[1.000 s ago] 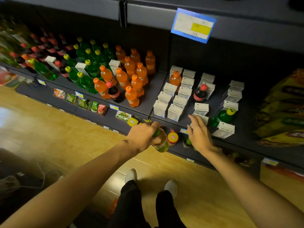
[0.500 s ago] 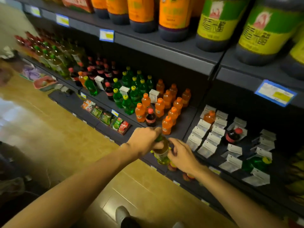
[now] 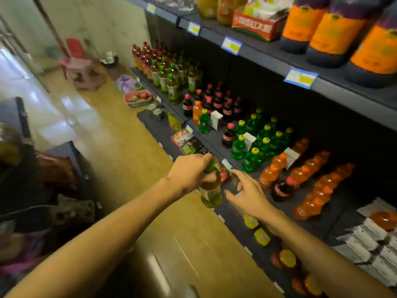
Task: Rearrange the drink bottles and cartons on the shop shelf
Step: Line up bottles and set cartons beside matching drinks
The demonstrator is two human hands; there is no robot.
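Observation:
My left hand (image 3: 190, 171) grips a green-capped bottle of yellow tea (image 3: 211, 190) by its neck, and the bottle hangs in front of the lower shelf edge. Just right of the bottle my right hand (image 3: 247, 192) hovers with fingers spread and relaxed, holding nothing. On the dark shelf (image 3: 217, 137) behind stand green soda bottles (image 3: 255, 143), orange soda bottles (image 3: 309, 181), dark cola bottles (image 3: 217, 103) and white cartons (image 3: 216, 119). A row of matching tea bottles (image 3: 169, 82) stands further left.
The upper shelf (image 3: 285, 69) carries large orange-labelled bottles (image 3: 378, 50). Snack packets (image 3: 184, 140) and round tins (image 3: 261, 236) lie on the lowest shelf. Baskets (image 3: 137, 98) and a pink stool (image 3: 79, 72) stand on the floor at the far end. Another display (image 3: 62, 168) is at my left.
The view has swung left and up along the shelf. My left hand still holds the tea bottle, and my right hand has come off it and now hovers beside it.

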